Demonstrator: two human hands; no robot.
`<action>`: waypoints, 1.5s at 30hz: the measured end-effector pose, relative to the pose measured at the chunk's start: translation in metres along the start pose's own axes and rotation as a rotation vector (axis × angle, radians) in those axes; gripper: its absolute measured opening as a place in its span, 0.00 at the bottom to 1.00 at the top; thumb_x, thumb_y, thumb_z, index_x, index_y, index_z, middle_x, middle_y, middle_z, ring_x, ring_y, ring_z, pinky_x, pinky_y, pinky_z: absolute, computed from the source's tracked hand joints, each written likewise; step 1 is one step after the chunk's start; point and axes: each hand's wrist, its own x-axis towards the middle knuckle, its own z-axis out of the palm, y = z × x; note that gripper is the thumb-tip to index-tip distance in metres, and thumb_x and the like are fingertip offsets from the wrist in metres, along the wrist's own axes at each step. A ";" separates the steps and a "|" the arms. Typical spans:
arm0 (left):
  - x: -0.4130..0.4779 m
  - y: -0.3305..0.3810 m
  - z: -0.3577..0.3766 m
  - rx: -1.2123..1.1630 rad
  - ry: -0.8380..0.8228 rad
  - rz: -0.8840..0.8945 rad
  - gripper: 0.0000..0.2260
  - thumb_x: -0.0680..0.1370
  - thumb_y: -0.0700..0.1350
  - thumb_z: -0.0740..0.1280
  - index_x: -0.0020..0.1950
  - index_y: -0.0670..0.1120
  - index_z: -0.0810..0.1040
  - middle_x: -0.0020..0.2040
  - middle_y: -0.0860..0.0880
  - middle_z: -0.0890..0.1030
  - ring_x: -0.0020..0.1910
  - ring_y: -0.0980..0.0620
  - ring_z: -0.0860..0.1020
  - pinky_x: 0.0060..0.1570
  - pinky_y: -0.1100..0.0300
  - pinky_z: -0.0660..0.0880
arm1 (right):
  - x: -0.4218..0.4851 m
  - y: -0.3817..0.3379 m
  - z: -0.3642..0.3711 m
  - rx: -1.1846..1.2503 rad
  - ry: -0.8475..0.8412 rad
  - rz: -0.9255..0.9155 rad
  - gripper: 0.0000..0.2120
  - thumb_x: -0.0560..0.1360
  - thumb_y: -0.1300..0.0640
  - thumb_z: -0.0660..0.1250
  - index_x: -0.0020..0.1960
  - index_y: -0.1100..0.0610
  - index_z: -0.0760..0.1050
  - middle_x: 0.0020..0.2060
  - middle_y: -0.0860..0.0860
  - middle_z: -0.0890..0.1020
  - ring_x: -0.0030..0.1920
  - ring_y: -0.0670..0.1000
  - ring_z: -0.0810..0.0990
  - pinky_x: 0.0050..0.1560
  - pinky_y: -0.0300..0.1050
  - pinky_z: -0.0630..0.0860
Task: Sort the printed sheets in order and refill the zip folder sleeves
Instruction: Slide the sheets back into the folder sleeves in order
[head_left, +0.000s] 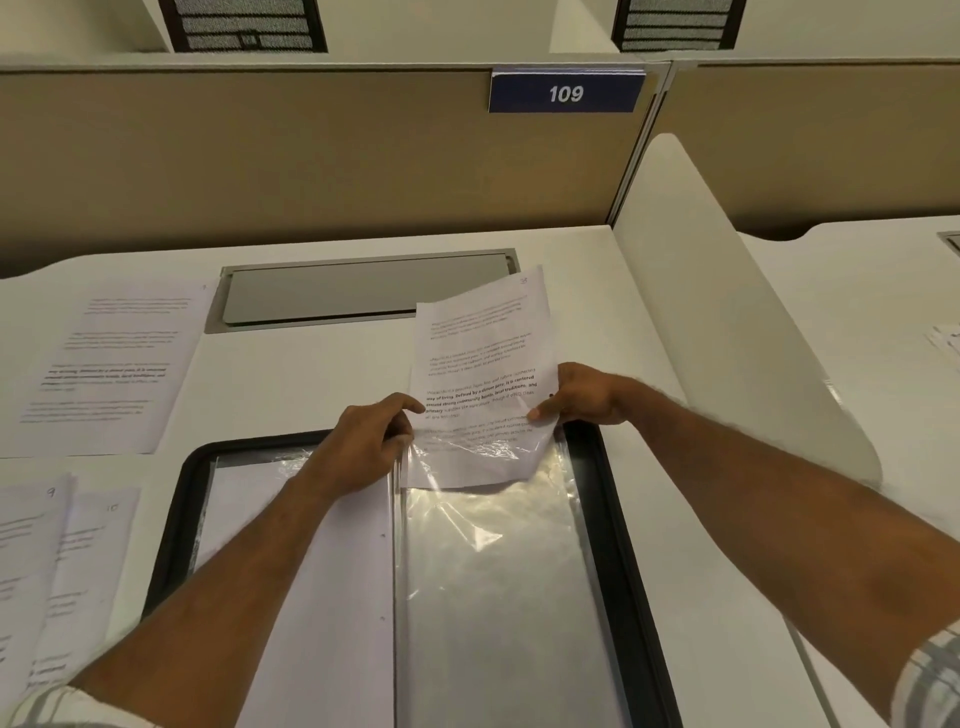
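An open black zip folder (618, 545) lies on the white desk in front of me. Its right page is a clear plastic sleeve (493, 582); its left page holds white paper. A printed sheet (480, 353) stands partway inside the sleeve's top opening, with its lower edge under the plastic. My left hand (358, 447) pinches the sleeve's top left corner together with the sheet's left edge. My right hand (582, 397) pinches the sheet's right edge near the sleeve's top right corner.
One printed sheet (111, 364) lies flat at the left of the desk, and two overlapping numbered sheets (57, 571) lie at the lower left. A grey cable flap (322, 291) is set into the desk behind the folder. A white divider panel (727, 338) stands at the right.
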 end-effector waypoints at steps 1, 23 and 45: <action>0.000 0.000 0.000 -0.002 0.000 -0.001 0.16 0.76 0.36 0.69 0.60 0.52 0.75 0.41 0.56 0.82 0.42 0.57 0.80 0.47 0.64 0.76 | 0.002 0.001 0.001 -0.017 0.009 -0.003 0.23 0.71 0.73 0.71 0.66 0.65 0.75 0.60 0.58 0.82 0.59 0.59 0.82 0.53 0.48 0.82; 0.027 0.053 0.055 0.192 0.043 0.047 0.08 0.78 0.55 0.67 0.50 0.55 0.82 0.43 0.58 0.82 0.51 0.53 0.74 0.56 0.52 0.63 | 0.009 0.017 0.039 -0.344 0.613 -0.269 0.10 0.73 0.49 0.75 0.42 0.53 0.77 0.39 0.47 0.83 0.37 0.46 0.81 0.38 0.40 0.78; 0.042 0.073 0.085 0.078 0.117 0.001 0.06 0.79 0.48 0.66 0.48 0.52 0.83 0.45 0.56 0.84 0.47 0.53 0.78 0.57 0.52 0.64 | 0.006 -0.004 0.000 -0.223 0.341 -0.013 0.10 0.74 0.53 0.74 0.44 0.60 0.78 0.40 0.56 0.82 0.32 0.47 0.76 0.32 0.38 0.72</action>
